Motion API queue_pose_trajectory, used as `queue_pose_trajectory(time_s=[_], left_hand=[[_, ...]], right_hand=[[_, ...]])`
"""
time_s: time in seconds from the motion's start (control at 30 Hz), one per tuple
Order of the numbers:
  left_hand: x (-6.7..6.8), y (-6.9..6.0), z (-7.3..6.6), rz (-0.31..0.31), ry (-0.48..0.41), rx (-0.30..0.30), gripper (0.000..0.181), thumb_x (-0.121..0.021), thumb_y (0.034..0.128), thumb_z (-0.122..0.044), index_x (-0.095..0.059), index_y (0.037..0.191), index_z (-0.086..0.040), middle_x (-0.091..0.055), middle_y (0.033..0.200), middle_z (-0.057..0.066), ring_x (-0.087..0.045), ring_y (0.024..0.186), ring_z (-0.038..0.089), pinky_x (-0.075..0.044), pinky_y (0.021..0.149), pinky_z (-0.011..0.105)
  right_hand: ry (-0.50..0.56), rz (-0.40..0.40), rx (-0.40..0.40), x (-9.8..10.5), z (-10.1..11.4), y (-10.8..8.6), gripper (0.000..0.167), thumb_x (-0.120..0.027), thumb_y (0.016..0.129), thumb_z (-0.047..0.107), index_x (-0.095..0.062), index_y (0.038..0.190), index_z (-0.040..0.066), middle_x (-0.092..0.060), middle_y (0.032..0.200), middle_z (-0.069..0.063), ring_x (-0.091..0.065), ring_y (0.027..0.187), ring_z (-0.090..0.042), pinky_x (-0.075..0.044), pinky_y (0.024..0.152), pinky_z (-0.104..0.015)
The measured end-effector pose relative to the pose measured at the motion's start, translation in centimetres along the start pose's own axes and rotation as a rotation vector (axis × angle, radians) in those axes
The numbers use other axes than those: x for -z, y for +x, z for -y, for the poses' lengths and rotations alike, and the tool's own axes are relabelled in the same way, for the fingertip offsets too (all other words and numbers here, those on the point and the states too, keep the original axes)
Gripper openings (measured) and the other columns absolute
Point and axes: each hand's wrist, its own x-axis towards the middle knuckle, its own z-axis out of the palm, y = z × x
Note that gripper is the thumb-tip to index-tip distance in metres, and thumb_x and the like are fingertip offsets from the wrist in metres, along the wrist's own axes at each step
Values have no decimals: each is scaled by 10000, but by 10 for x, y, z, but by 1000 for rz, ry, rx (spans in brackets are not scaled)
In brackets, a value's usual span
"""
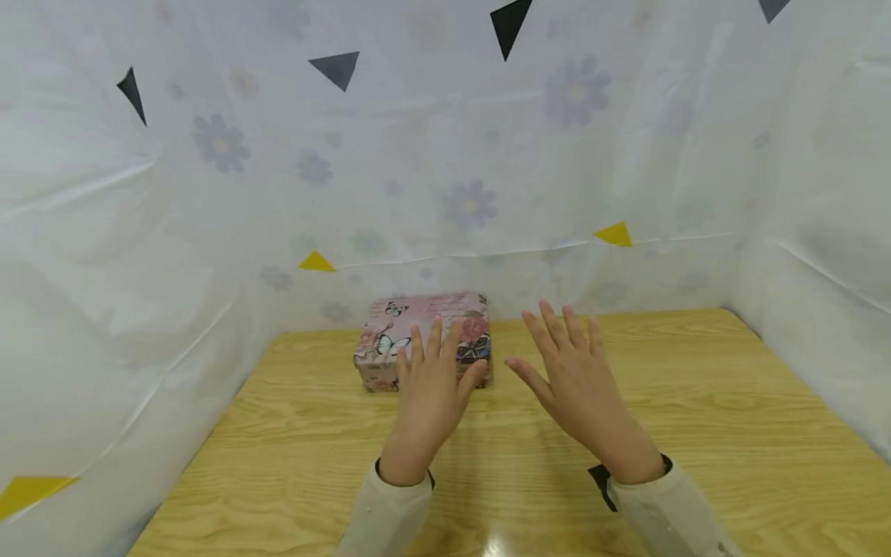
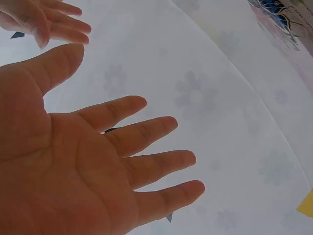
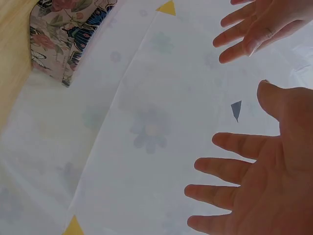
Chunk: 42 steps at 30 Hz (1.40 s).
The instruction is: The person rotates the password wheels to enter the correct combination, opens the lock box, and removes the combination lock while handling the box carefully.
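Behind the pink butterfly-printed box hangs a white flowered sheet; under the box spreads a wooden table, the box near the table's far edge. The left hand shows before the box, the right hand to the box's right, both with fingers spread apart.

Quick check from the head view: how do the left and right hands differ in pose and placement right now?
The left hand overlaps the floral box in view; the right hand appears to the right of it. The left hand leans slightly right, while the right hand tilts more strongly left. Both have spread fingers, hold nothing and emerge from pale sleeves.
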Motion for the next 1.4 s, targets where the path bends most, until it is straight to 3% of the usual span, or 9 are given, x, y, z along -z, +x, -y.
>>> queue_pose_trajectory(time_s=[0.5,0.67,0.97,1.2,1.4], left_hand=[[0,3,6,-12,-7,0,599,-513,975,-427,-375,1473,-123,-293,1529,182,-206,1396,452,-197,1086,626],[-2,4,10,-23,-20,-11,556,-525,979,-393,-430,1432,-85,-397,1460,218,-299,1357,458,-232,1086,599],[-5,6,15,-67,0,-34,495,-557,970,-357,-522,1353,-45,-544,1322,212,-445,1260,448,-321,1038,585],[-9,9,22,-81,18,-11,430,-580,966,-303,-571,1294,-26,-586,1279,186,-508,1214,392,-367,1012,560],[-11,12,30,-129,26,-32,398,-602,957,-267,-603,1232,21,-634,1179,206,-593,1090,363,-470,918,495]], right_hand=[[93,-20,39,-14,1,8,578,-536,987,309,-374,1449,3,-342,1487,-244,-283,1367,-446,-199,1082,-624],[112,-39,58,-20,0,10,549,-550,982,283,-415,1412,-31,-380,1454,-265,-338,1335,-445,-250,1069,-605],[153,-85,83,-29,-1,15,488,-565,977,238,-470,1361,-47,-446,1388,-263,-437,1253,-434,-354,1002,-598],[216,-78,94,-38,2,18,450,-580,969,194,-497,1335,-54,-487,1353,-248,-458,1237,-413,-372,1004,-569],[282,-88,93,-48,5,22,413,-582,968,180,-530,1301,-59,-510,1323,-246,-467,1226,-404,-391,992,-553]])
